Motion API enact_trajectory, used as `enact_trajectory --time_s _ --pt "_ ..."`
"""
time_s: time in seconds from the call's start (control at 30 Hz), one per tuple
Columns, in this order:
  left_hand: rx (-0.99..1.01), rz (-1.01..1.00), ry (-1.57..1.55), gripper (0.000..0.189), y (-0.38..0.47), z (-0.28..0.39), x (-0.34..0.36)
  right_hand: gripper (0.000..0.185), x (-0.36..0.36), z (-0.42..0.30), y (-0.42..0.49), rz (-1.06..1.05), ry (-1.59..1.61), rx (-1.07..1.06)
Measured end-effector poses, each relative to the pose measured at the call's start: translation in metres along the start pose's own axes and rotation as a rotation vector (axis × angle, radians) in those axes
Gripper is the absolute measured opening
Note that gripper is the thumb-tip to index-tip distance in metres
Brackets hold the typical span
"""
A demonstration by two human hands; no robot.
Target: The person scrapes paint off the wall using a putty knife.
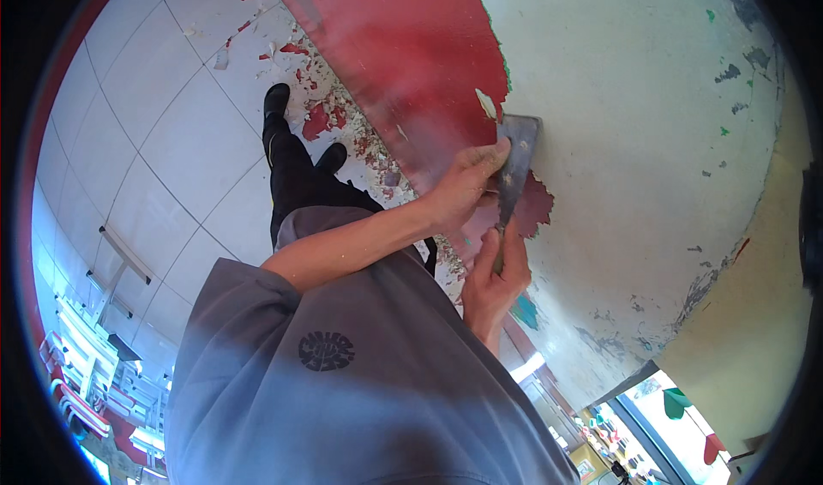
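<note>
My right hand [498, 276] is wrapped around the handle of a wide-bladed metal scraper [519, 157]. With its thumb on the blade, my left hand [472, 173] holds the same tool; some of its fingers are hidden behind the blade. The blade's broad end lies against the wall, at the ragged border between red paint [424, 47] and bare whitish plaster [630, 131]. Just beyond the blade, a torn flap of paint [486, 103] shows its pale underside. Below the blade, a darker red patch [535, 205] remains on the surface.
Paint flakes and crumbs [360, 137] litter the tiled floor [186, 144] along the wall's foot, by my black shoes [276, 99]. White-framed furniture [90, 343] stands at lower left. Small items fill a shelf area [604, 443] at lower right, near a bright window [675, 414].
</note>
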State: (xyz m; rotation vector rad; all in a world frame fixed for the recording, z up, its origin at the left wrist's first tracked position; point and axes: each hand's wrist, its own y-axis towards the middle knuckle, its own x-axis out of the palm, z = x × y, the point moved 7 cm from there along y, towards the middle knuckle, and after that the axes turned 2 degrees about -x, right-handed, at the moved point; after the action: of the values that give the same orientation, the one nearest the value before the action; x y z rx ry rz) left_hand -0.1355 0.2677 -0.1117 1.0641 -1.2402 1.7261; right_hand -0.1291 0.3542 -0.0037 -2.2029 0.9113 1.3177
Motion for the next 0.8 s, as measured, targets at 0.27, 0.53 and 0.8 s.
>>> enact_trajectory --time_s 0.27,0.53,0.8 --pt "0.156 0.133 -0.025 0.031 0.009 0.033 -0.019 0.029 0.031 -0.019 0.039 0.052 0.027 -0.262" --pt "-0.043 0.033 0.045 0.036 -0.002 -0.003 -0.008 0.027 0.003 0.002 0.007 -0.076 0.054 0.021" --pt "0.018 0.036 0.015 0.037 0.005 0.034 -0.013 0.029 0.019 -0.029 0.038 -0.045 0.033 -0.113"
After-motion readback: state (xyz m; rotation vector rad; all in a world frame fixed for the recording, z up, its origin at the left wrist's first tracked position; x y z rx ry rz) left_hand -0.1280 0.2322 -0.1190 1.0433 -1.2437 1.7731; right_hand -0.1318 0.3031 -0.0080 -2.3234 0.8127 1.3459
